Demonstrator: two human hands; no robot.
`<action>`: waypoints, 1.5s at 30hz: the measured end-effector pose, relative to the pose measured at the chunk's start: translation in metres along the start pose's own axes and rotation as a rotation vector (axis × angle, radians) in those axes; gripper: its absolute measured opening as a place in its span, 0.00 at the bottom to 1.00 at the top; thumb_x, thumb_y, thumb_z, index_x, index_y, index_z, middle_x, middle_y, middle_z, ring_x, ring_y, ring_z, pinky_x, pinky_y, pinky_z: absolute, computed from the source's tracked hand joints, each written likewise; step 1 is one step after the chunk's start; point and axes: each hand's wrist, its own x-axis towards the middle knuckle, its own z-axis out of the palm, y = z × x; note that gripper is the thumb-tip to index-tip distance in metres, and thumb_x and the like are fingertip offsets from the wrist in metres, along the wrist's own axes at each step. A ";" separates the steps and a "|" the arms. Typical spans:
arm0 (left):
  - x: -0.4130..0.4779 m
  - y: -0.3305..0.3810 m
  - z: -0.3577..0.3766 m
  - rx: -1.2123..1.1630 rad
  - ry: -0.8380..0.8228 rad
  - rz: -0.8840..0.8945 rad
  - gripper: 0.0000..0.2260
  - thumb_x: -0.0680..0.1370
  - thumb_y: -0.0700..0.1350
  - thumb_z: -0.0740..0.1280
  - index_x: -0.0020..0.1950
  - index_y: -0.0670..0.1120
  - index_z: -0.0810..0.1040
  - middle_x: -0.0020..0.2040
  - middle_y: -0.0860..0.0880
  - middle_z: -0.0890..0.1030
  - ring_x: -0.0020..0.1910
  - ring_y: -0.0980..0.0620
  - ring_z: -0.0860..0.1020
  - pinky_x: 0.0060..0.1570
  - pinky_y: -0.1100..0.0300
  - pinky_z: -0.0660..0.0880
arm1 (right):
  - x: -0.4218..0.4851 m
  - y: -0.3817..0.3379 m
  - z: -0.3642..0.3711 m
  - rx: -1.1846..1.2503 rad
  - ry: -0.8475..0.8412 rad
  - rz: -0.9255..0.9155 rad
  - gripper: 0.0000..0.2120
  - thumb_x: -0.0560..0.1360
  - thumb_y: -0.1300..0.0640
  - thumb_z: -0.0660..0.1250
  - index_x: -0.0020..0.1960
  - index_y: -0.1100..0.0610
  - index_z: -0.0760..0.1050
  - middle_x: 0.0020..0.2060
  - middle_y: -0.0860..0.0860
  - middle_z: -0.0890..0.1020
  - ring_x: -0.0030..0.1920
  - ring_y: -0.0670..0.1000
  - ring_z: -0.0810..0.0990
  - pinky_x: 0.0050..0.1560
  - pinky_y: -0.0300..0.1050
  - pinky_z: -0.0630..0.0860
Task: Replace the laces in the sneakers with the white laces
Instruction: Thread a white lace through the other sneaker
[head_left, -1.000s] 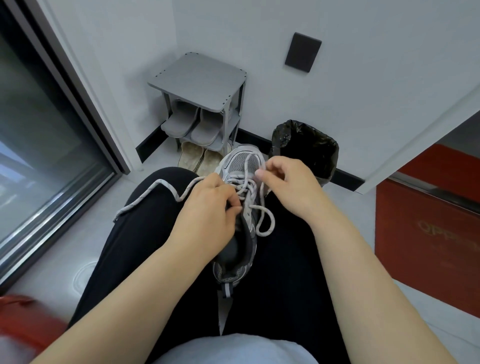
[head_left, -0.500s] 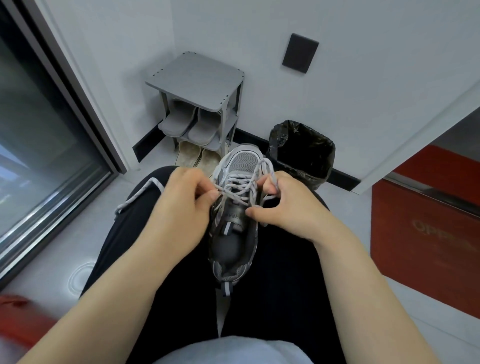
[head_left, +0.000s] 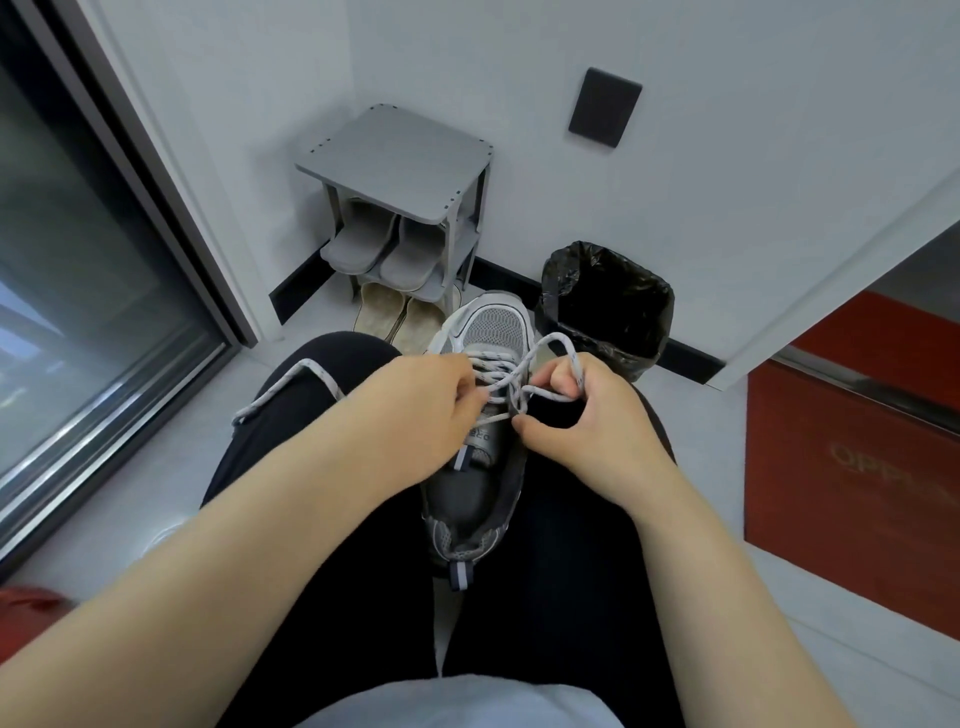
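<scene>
A grey sneaker (head_left: 478, 488) lies between my thighs, toe pointing away from me. A white speckled lace (head_left: 501, 376) criss-crosses its eyelets. My left hand (head_left: 421, 410) pinches the lace at the left side of the tongue, and the lace's loose end (head_left: 291, 387) trails over my left thigh. My right hand (head_left: 587, 415) grips a loop of the same lace at the right eyelets, thumb pressed beside the shoe's collar.
A grey shoe rack (head_left: 400, 176) with grey slippers (head_left: 382, 244) stands in the corner, beige slippers (head_left: 400, 317) under it. A bin lined with a black bag (head_left: 605, 301) stands just beyond the sneaker. A red cabinet (head_left: 852, 457) is at right, a glass door (head_left: 78, 270) at left.
The hanging loop on the right has been drawn up. My right hand moved down to the right eyelets and my left hand shifted left, pulling the lace tighter across the tongue.
</scene>
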 end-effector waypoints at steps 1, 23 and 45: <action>-0.001 -0.001 -0.004 0.071 -0.021 0.020 0.12 0.78 0.54 0.61 0.52 0.46 0.76 0.36 0.53 0.74 0.40 0.53 0.72 0.39 0.61 0.67 | 0.000 0.000 0.000 0.008 0.003 0.006 0.19 0.64 0.61 0.74 0.37 0.57 0.62 0.39 0.48 0.75 0.39 0.39 0.72 0.40 0.27 0.67; -0.005 -0.008 -0.018 -1.325 0.105 -0.040 0.15 0.82 0.38 0.50 0.35 0.42 0.66 0.25 0.50 0.72 0.29 0.49 0.74 0.37 0.58 0.71 | -0.003 0.004 0.004 0.081 -0.009 0.032 0.16 0.65 0.57 0.72 0.47 0.50 0.68 0.44 0.44 0.78 0.45 0.41 0.77 0.46 0.33 0.73; -0.019 -0.010 -0.060 0.070 -0.489 0.055 0.15 0.72 0.57 0.64 0.30 0.51 0.77 0.24 0.54 0.69 0.26 0.59 0.68 0.32 0.70 0.66 | -0.006 0.001 0.012 -0.127 -0.041 -0.047 0.15 0.68 0.56 0.66 0.53 0.44 0.72 0.49 0.38 0.71 0.47 0.41 0.74 0.48 0.37 0.72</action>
